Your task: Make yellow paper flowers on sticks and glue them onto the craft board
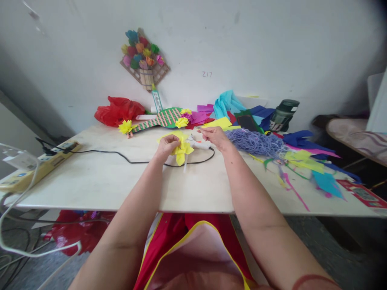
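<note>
My left hand point(168, 146) is closed in a pinch on a yellow paper flower point(182, 151) with a white stem, held just above the pale table point(99, 181). My right hand point(214, 137) rests on the table beside it, fingers curled on a white tool point(198, 144) with a black cord; it looks like a glue gun, though I cannot be sure. A sheet of yellow paper point(218, 123) lies just behind the right hand.
A tangle of purple yarn point(255, 141) and coloured paper scraps point(305, 161) cover the right side. A paper racket with flowers point(163, 118), red bag point(118, 110) and dark green bottle point(282, 115) stand at the back. A power strip point(39, 165) lies left.
</note>
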A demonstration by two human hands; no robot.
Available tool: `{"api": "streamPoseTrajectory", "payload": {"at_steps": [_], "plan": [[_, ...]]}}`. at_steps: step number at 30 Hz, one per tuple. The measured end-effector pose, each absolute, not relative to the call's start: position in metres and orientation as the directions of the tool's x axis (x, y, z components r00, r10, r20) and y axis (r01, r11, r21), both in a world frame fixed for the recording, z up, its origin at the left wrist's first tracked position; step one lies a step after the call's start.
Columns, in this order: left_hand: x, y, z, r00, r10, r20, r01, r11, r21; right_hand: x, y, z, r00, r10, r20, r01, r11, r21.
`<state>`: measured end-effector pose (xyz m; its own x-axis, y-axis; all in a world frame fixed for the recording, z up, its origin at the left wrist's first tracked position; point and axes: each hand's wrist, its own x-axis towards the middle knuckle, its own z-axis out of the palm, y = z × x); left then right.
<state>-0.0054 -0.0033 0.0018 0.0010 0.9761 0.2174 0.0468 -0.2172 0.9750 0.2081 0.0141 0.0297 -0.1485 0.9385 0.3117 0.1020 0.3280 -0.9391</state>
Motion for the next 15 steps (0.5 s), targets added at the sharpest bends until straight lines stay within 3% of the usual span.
{"api": "streamPoseTrajectory", "payload": {"at_steps": [7,15], "plan": [[-0.0053,-0.0033,0.0020,-0.004,0.976,0.219,0.039,-0.219,0.975,0.2063,0.0147,0.0286,-0.119,0.926,0.358,0.167,0.374,-0.912],[-0.0049,-0.0037,0.0025,-0.009,0.975,0.222,0.042,-0.221,0.974,0.2065,0.0161,0.0258,-0.131,0.948,0.290,0.142,0.308,-0.941]]}}
